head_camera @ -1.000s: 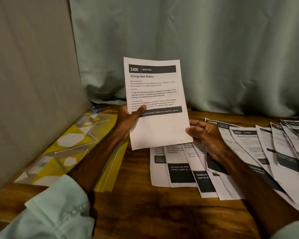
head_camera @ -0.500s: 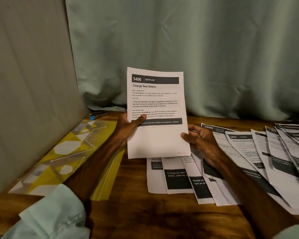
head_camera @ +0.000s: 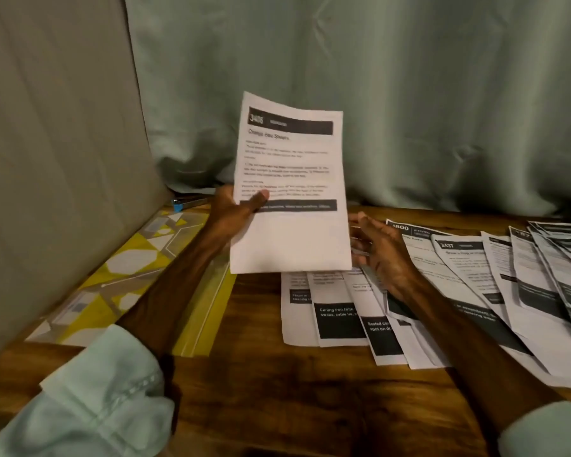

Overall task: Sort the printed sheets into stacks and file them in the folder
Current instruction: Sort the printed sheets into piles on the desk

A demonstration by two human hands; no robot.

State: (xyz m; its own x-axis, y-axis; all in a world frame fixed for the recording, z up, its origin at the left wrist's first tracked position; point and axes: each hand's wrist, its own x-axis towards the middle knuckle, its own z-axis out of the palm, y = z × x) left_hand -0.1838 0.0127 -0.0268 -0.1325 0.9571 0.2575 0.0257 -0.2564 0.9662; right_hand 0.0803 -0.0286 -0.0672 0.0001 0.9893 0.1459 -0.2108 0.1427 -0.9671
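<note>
A home desk nook: wooden table (head_camera: 277, 390) strewn with printed sheets (head_camera: 468, 272), curtain (head_camera: 409, 94) behind.

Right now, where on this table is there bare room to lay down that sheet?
Bare wood shows along the near edge of the table and in a narrow gap between the yellow folder and the fanned sheets. The right side is crowded with overlapping sheets.

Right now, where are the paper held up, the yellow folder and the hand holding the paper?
held sheet (head_camera: 290, 239): head view, blank lower part.
yellow folder (head_camera: 126, 262): head view, patterned cover.
left hand (head_camera: 229, 219): head view, base of the thumb.
</note>
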